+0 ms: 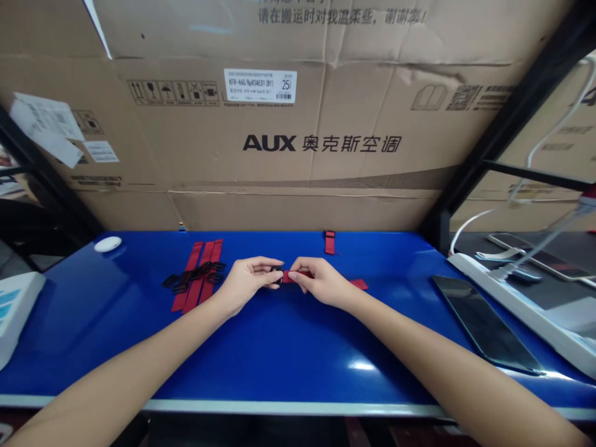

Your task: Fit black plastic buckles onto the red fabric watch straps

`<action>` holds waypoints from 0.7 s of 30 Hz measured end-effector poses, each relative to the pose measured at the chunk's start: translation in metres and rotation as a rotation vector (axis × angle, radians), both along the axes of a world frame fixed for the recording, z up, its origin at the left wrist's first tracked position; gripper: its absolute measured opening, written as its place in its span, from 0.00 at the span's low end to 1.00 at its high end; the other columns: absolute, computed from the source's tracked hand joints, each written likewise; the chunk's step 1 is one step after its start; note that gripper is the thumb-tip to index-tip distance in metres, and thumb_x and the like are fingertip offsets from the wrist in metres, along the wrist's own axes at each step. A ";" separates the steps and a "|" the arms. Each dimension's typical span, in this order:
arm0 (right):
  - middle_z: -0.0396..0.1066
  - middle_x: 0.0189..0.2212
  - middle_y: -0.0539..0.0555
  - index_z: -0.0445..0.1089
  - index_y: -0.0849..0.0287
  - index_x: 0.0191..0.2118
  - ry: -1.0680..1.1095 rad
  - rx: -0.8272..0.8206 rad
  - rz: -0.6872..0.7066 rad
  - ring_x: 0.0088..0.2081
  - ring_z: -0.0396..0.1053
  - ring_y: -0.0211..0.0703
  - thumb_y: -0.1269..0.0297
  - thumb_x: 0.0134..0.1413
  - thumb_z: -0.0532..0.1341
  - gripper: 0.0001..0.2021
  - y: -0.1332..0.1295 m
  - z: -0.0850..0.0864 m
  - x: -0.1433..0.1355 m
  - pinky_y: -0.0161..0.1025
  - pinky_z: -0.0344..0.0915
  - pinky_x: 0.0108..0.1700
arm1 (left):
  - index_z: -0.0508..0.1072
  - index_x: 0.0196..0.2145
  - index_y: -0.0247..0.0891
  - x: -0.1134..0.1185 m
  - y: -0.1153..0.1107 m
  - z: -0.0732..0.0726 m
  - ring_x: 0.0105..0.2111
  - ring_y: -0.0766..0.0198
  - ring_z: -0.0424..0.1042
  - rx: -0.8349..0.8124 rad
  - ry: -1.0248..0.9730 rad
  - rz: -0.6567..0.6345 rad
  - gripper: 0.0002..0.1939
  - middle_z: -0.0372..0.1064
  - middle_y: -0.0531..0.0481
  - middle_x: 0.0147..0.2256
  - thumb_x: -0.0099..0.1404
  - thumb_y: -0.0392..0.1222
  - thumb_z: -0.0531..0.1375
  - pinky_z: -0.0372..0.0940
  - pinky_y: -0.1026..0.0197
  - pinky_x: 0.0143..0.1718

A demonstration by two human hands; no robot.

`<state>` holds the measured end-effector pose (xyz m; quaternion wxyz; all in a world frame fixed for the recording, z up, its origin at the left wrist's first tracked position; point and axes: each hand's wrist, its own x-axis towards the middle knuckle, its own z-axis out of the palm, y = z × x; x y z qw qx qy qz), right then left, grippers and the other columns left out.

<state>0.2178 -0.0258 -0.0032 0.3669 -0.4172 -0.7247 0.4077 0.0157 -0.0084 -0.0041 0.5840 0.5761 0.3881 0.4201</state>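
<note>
The left hand point(249, 278) pinches a small black plastic buckle point(278, 277). The right hand point(320, 280) pinches a flat red cloth strap point(287, 277) right by it, over the middle of the shiny blue bench point(288, 360). I can't tell if the strap goes through. More red straps point(193, 297) lie to the left.

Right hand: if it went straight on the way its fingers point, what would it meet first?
Most likely the black buckle held in the left hand, though depth makes it unclear whether that hand itself would come first.
</note>
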 end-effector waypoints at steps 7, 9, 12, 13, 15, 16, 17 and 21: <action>0.62 0.18 0.46 0.66 0.59 0.30 0.047 -0.029 0.041 0.20 0.55 0.34 0.56 0.59 0.57 0.12 -0.001 -0.002 -0.002 0.34 0.52 0.25 | 0.78 0.45 0.34 0.002 0.002 -0.009 0.36 0.57 0.77 -0.041 -0.020 -0.039 0.27 0.78 0.46 0.34 0.46 0.46 0.74 0.74 0.51 0.41; 0.62 0.18 0.46 0.65 0.58 0.30 0.083 -0.038 0.060 0.21 0.56 0.34 0.55 0.59 0.58 0.12 -0.001 -0.003 -0.003 0.34 0.52 0.26 | 0.79 0.45 0.35 0.003 0.002 -0.010 0.36 0.57 0.77 -0.020 -0.012 -0.041 0.27 0.78 0.46 0.35 0.47 0.46 0.73 0.74 0.51 0.41; 0.61 0.19 0.46 0.63 0.58 0.30 0.173 -0.056 0.077 0.23 0.56 0.34 0.53 0.59 0.58 0.13 0.002 -0.007 -0.005 0.34 0.52 0.27 | 0.78 0.46 0.37 0.003 0.002 -0.010 0.39 0.56 0.76 0.030 -0.009 -0.038 0.27 0.77 0.46 0.40 0.48 0.46 0.72 0.74 0.51 0.42; 0.60 0.20 0.45 0.62 0.57 0.31 0.210 -0.071 0.082 0.23 0.55 0.34 0.53 0.59 0.58 0.13 0.002 -0.008 -0.005 0.34 0.52 0.27 | 0.78 0.47 0.37 0.003 0.002 -0.010 0.39 0.57 0.75 0.057 -0.002 -0.038 0.27 0.76 0.46 0.41 0.49 0.46 0.72 0.73 0.51 0.43; 0.58 0.21 0.44 0.59 0.56 0.31 0.290 -0.128 0.086 0.23 0.53 0.34 0.51 0.59 0.58 0.15 0.003 -0.011 -0.007 0.33 0.50 0.26 | 0.76 0.50 0.39 0.003 0.002 -0.009 0.41 0.58 0.74 0.123 0.040 -0.050 0.29 0.74 0.47 0.43 0.50 0.45 0.71 0.70 0.51 0.47; 0.56 0.21 0.44 0.58 0.56 0.32 0.331 -0.165 0.084 0.22 0.52 0.33 0.50 0.59 0.58 0.15 0.003 -0.011 -0.008 0.33 0.49 0.26 | 0.75 0.51 0.39 0.003 0.001 -0.009 0.42 0.58 0.74 0.158 0.067 -0.066 0.29 0.73 0.47 0.44 0.50 0.44 0.71 0.68 0.51 0.50; 0.55 0.21 0.43 0.57 0.55 0.32 0.371 -0.203 0.078 0.22 0.50 0.33 0.49 0.58 0.58 0.15 0.003 -0.012 -0.009 0.33 0.48 0.25 | 0.75 0.51 0.40 0.003 0.001 -0.009 0.44 0.57 0.73 0.189 0.093 -0.087 0.29 0.73 0.47 0.45 0.50 0.43 0.71 0.66 0.51 0.52; 0.58 0.25 0.43 0.56 0.54 0.37 0.455 -0.274 0.031 0.22 0.50 0.31 0.48 0.56 0.59 0.16 0.001 -0.011 -0.012 0.33 0.48 0.25 | 0.79 0.42 0.38 0.006 0.000 -0.007 0.42 0.58 0.73 0.278 0.204 -0.113 0.18 0.72 0.48 0.39 0.52 0.44 0.69 0.65 0.55 0.49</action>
